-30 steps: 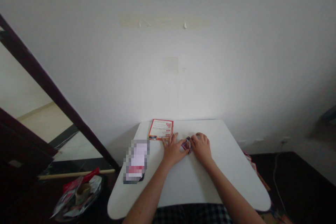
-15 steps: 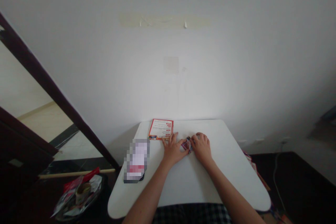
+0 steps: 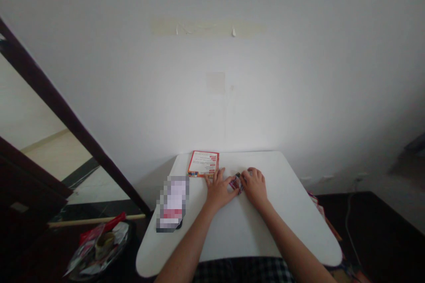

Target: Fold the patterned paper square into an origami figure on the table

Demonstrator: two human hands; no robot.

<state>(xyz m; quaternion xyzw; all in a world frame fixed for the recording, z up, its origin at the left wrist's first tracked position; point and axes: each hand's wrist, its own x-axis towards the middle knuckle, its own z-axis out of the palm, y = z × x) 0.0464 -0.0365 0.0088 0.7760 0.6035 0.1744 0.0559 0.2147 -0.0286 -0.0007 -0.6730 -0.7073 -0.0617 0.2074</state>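
A small folded piece of printed paper (image 3: pixel 236 183), purple, red and dark, lies on the white table (image 3: pixel 232 234) between my two hands. My left hand (image 3: pixel 218 190) holds its left side with thumb and forefinger, while the other fingers are spread toward the back. Its fingertips come close to a red-edged sheet (image 3: pixel 204 162) of printed text. On the right side, my right hand (image 3: pixel 255 186) has its fingers curled over the paper and pressed on it. Part of the paper is hidden under the fingers, and its print is too small to read.
A phone (image 3: pixel 173 203), blurred out, rests near the table's left edge. Left of the table on the floor stands a bin (image 3: pixel 128 241) with wrappers and a paper cup (image 3: pixel 104 245). A white wall (image 3: pixel 232 115) rises behind the table, and a cable (image 3: pixel 348 225) hangs at the right.
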